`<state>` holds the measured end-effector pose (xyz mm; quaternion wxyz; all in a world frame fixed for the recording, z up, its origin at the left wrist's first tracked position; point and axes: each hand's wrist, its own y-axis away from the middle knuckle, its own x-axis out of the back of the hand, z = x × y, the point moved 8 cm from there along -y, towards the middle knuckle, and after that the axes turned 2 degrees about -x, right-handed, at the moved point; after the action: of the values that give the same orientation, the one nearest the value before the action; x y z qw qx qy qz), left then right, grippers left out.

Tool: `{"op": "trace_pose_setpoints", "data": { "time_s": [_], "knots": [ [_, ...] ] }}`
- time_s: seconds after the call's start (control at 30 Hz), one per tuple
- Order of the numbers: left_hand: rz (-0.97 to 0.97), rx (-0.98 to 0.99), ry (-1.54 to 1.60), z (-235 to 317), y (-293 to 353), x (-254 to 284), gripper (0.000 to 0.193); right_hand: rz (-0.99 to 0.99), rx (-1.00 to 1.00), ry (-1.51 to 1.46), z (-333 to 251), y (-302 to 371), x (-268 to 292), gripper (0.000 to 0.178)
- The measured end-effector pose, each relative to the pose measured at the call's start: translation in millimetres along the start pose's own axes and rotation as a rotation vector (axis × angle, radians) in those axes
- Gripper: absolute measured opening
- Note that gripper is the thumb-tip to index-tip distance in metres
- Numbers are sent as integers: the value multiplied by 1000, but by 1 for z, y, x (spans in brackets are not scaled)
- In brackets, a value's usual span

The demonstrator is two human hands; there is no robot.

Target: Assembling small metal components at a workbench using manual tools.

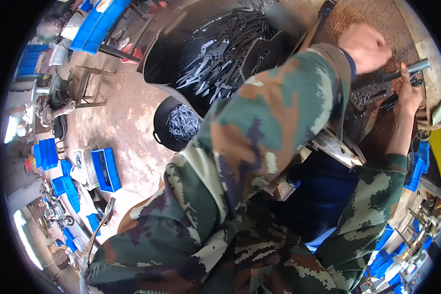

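Observation:
My left hand (365, 48) is closed in a fist over the brown, worn bench top (392, 19) at the upper right. What it holds, if anything, is hidden under the fingers. Beside it, my right hand (407, 95) wraps round a grey metal bar (419, 65), with the thumb lying up against it. Dark metal parts lie close under the right hand, too cluttered to tell apart. Small dark metal pieces (365, 94) are heaped on the bench between my hands.
Left of the bench stands a large black tub (164, 68) full of long, dark, flat metal parts (220, 54). A smaller black bucket (160, 125) below it holds grey metal pieces (183, 122). Blue bins (106, 170) and a wooden stool (85, 83) stand on the floor to the left.

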<state>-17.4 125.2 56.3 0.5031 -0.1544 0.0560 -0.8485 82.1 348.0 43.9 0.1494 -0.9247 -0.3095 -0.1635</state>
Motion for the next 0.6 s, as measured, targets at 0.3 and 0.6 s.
{"op": "trace_pose_setpoints", "data": {
  "time_s": [0.3,0.6],
  "knots": [
    [-145,-152,-474,-43,37,194,26,-48,-41,-62,-1,0,-5,31],
    [-153,359,-856,-200,130,275,25,-10,-55,-39,2,3,-2,30]
  ]
}}
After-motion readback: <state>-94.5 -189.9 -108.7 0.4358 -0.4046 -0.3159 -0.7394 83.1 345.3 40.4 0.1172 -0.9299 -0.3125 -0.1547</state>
